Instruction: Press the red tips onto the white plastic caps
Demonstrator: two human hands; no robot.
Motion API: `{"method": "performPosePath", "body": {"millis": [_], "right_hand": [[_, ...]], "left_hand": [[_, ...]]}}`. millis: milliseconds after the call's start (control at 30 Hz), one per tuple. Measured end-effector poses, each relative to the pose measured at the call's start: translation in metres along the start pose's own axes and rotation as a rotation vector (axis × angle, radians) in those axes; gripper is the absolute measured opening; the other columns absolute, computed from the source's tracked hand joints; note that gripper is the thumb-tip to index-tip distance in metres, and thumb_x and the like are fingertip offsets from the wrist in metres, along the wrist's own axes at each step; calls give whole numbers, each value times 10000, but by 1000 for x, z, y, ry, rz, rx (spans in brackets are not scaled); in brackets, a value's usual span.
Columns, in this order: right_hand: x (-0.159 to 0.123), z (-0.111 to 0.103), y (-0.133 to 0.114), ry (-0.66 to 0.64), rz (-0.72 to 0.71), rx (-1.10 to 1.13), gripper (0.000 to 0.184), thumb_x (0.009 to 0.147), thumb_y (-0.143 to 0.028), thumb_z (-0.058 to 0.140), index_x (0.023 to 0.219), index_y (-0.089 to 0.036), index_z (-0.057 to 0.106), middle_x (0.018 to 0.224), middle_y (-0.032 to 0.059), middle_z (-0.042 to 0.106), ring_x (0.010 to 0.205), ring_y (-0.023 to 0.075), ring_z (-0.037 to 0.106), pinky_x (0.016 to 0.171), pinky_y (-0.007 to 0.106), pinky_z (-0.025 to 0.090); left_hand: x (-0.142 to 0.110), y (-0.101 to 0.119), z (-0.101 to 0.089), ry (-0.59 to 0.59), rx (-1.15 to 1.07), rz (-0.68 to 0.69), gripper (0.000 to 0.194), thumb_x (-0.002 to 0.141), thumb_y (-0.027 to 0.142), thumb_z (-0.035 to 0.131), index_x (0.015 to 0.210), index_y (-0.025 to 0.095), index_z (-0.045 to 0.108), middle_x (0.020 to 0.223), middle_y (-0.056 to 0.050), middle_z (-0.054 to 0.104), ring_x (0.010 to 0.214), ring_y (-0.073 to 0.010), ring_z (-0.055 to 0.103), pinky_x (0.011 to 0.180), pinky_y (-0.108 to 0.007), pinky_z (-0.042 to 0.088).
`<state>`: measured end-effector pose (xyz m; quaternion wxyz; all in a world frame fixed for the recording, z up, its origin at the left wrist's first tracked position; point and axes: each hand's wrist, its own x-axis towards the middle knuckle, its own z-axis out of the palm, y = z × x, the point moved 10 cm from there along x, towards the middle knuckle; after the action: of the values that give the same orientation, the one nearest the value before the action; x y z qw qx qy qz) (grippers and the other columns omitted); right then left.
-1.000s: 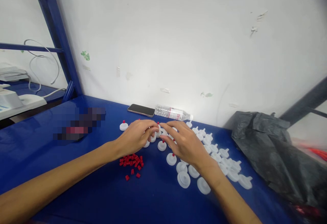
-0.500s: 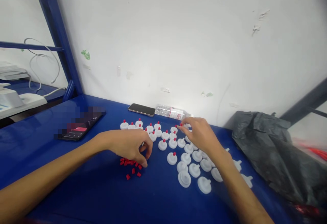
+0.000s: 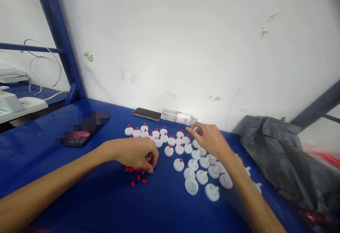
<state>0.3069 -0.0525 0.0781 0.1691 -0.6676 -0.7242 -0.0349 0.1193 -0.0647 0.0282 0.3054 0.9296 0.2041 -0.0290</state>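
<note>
My left hand (image 3: 140,154) is curled over a small pile of red caps (image 3: 139,178), thumb and fingers pinched together with a bit of red showing between them. Part of the pile is hidden beneath that hand. Across the group, my right hand (image 3: 208,137) hovers with thumb and forefinger apart and nothing visible between them. Just left of its fingertips stands a capped white disc (image 3: 186,139) with a red cap on its nozzle. More red-capped white discs (image 3: 169,150) stand to the left. Uncapped white discs with bare nozzles (image 3: 202,177) lie under and around my right forearm.
A black phone (image 3: 147,114) and a clear plastic bottle (image 3: 176,116) lie along the wall. Another phone (image 3: 85,134) rests at left, partly blurred. A dark plastic bag (image 3: 276,155) sits at right. A blue metal post (image 3: 63,38) rises at the back left.
My left fingers have closed over the red caps. My right thumb and forefinger have come off a red cap, which now sits on a disc beside them.
</note>
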Motion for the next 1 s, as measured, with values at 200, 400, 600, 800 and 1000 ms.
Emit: {"method": "performPosePath", "body": {"millis": [200, 400, 600, 800, 1000], "right_hand": [[-7, 12, -3, -282, -3, 98, 337, 891, -568, 586, 965, -283, 749, 835, -4, 785, 749, 192, 694, 665, 301, 462], [-14, 32, -6, -373, -12, 48, 253, 816, -466, 707, 991, -290, 751, 873, -5, 795, 735, 206, 706, 639, 310, 470], [-13, 23, -11, -300, -36, -11, 238, 842, -447, 686, 997, -275, 740, 876, 25, 789, 805, 240, 710, 680, 339, 468], [-9, -8, -30, -84, -65, -6, 187, 978, -363, 489, 1040, -256, 630, 941, 15, 779, 759, 189, 696, 673, 307, 454], [-9, -9, -23, -69, -51, -57, 202, 963, -382, 518, 981, -258, 676, 995, 34, 776, 833, 212, 698, 679, 316, 448]], "left_hand": [[-4, -8, -6, -1, 0, -70, 62, 774, 256, 757, 834, 238, 758, 660, 51, 575, 543, -105, 497, 491, -226, 350], [-4, -5, -3, 30, -38, -2, 67, 777, 183, 714, 787, 230, 762, 625, 47, 583, 538, -118, 512, 503, -239, 357], [-4, 6, -18, 169, -29, 63, 53, 841, 231, 692, 857, 240, 742, 798, -6, 722, 670, -160, 613, 584, -258, 438], [-3, 7, -45, 410, -207, 68, 155, 930, 340, 637, 961, 205, 706, 682, 25, 709, 535, -107, 624, 551, -217, 469], [-8, 2, -61, 622, -107, 60, 211, 954, 374, 614, 979, 201, 733, 835, -5, 748, 619, -104, 630, 578, -217, 471]]}}
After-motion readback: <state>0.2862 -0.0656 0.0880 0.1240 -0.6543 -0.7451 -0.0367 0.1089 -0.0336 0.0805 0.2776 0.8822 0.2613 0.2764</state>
